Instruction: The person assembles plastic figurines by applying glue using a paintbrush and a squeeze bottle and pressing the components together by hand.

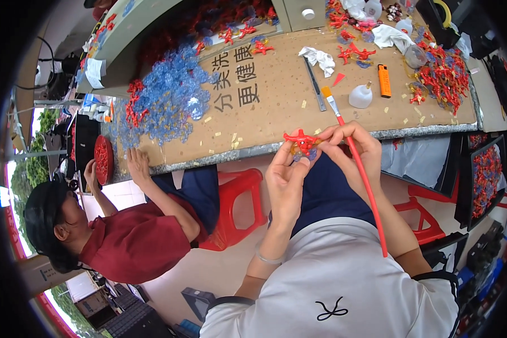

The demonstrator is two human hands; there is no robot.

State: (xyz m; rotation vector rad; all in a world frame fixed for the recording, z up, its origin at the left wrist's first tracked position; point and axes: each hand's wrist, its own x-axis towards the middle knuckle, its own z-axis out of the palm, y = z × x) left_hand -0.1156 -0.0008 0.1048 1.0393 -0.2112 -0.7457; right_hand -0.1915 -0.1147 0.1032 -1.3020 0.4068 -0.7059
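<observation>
Close to the table's front edge, my left hand point(286, 183) pinches a small red plastic figure point(301, 138) with yellow and bluish clear parts. My right hand point(359, 147) is closed around a paintbrush point(370, 198) with a long red handle. The brush's orange bristles point away from me over the table, and its handle slants back along my right forearm. The right fingertips also meet the figure's right side, so both hands are on it. Part of the figure is hidden behind my fingers.
On the cardboard-covered table point(276, 81) lie an orange lighter point(384, 80), a white squeeze bottle point(360, 96), a metal tweezer-like tool point(314, 84) and crumpled tissue point(319, 59). Red figures point(442, 79) are heaped right, blue clear pieces point(174, 96) left. A co-worker in maroon point(146, 242) sits left.
</observation>
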